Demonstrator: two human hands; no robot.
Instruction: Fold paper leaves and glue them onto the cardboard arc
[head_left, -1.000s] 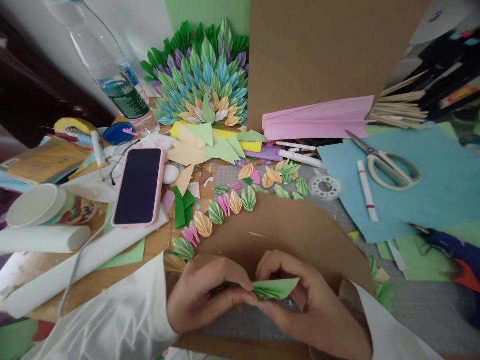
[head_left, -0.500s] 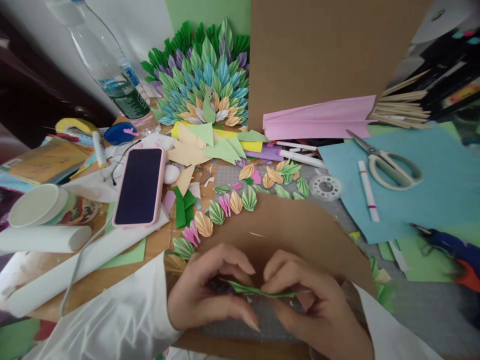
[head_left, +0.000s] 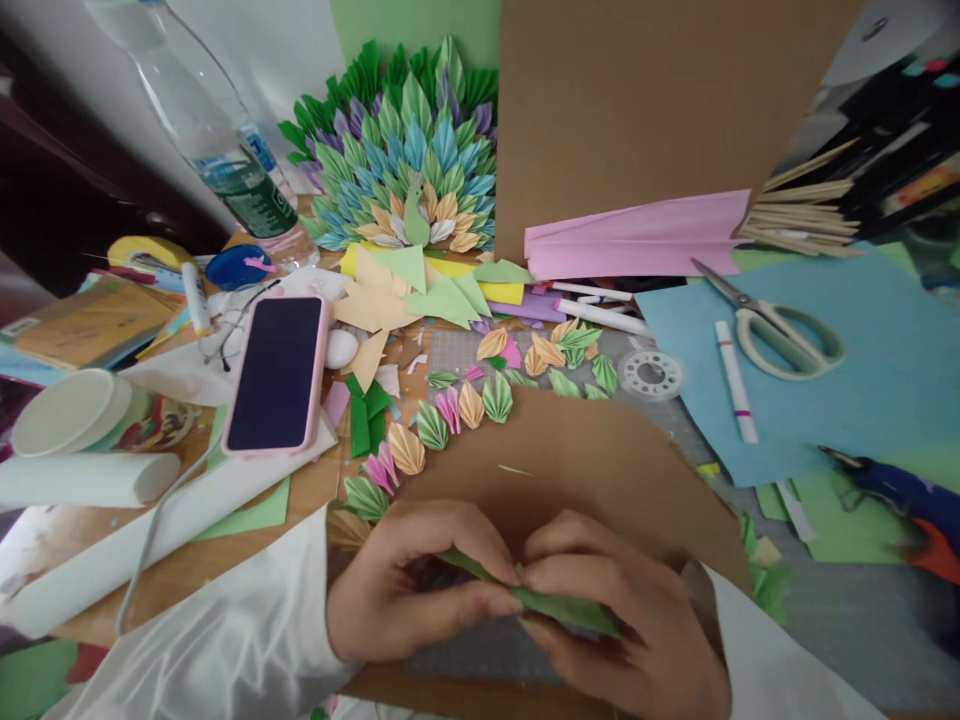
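A green piece of folded paper (head_left: 566, 608) is pinched between my two hands, low over the near side of the brown cardboard (head_left: 592, 450). My left hand (head_left: 427, 580) has its thumb and forefinger closed on the paper's left part. The fingers of my right hand (head_left: 615, 610) are closed on its right part, hiding some of it. Along the cardboard's upper left edge sit pleated paper leaves in green, pink and orange, such as an orange leaf (head_left: 406, 448) and a green leaf (head_left: 498, 398). A thin paper sliver (head_left: 515, 469) lies on the cardboard.
Loose pleated leaves (head_left: 551, 350) lie beyond the cardboard. To the left are a phone (head_left: 276, 375), a paper cup (head_left: 71, 415) and a bottle (head_left: 240, 190). Scissors (head_left: 787, 335), a marker (head_left: 737, 380) and a glue gun (head_left: 892, 485) are to the right. A paper peacock (head_left: 416, 205) stands behind.
The fingers of my left hand have closed in on the green paper beside my right hand. The paper has tilted, so more of its flat side shows.
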